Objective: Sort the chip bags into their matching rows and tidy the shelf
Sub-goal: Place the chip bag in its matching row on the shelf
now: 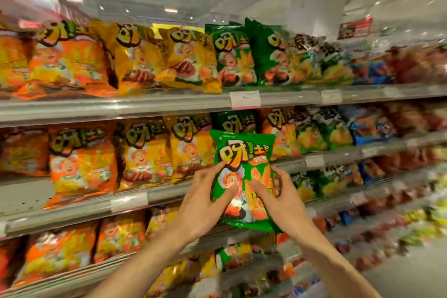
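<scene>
I hold a green chip bag (244, 152) upright in front of the middle shelf, both hands on its lower half. My left hand (205, 198) grips its left edge with fingers across the front. My right hand (283, 201) grips its right edge, thumb on the front. Behind the bag stands another green bag (235, 121) in the middle shelf's green row. On the top shelf stand orange bags (70, 60), yellow bags (167, 60) and green bags (249, 55). The middle shelf has orange bags (82, 162) and yellow bags (167, 150).
The metal shelf rail (169, 104) with white price tags (244, 99) runs across the top shelf. More mixed snack bags (367, 126) fill the shelves to the right. Lower shelves (72, 249) hold orange and yellow bags. The aisle floor (416, 273) lies at lower right.
</scene>
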A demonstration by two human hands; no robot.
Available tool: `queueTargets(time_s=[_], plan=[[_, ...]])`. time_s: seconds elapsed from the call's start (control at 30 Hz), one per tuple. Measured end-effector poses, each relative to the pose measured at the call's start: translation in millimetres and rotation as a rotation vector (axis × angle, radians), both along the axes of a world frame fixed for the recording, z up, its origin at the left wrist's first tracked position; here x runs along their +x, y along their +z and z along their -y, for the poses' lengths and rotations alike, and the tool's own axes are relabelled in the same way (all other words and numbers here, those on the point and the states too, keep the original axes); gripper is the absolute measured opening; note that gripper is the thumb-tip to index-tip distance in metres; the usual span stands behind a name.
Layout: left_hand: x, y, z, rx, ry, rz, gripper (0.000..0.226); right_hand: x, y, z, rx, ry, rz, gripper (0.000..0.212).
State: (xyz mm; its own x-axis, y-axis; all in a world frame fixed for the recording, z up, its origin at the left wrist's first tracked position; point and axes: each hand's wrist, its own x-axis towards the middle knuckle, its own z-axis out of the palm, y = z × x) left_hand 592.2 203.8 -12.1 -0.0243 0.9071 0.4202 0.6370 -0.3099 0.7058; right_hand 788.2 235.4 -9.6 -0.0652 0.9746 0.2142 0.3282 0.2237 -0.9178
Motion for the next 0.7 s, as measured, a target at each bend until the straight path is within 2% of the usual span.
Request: queueTargets(time_s=[0.13,0.23,0.43,0.6,0.7], plan=[[46,3,-40,-0.032,-0.064,-0.029,0.066,49,1,-31,-0.028,-0.024,-0.014,0.061],[78,3,-74,-0.036,-0.096,-0.025,0.066,81,1,-62,-0.026,-0.059,-0.014,0.070],[136,6,-144,-0.032,-0.096,-0.030,0.069,139,15,-129,-0.041,-0.096,-0.004,0.072],[178,9,-193,0.017,-0.097,-0.048,0.067,180,19,-183,-0.021,-0.129,-0.006,0.064],[195,10,-211,0.043,-0.099,-0.122,0.064,199,19,-205,-0.029,-0.119,-0.057,0.061]])
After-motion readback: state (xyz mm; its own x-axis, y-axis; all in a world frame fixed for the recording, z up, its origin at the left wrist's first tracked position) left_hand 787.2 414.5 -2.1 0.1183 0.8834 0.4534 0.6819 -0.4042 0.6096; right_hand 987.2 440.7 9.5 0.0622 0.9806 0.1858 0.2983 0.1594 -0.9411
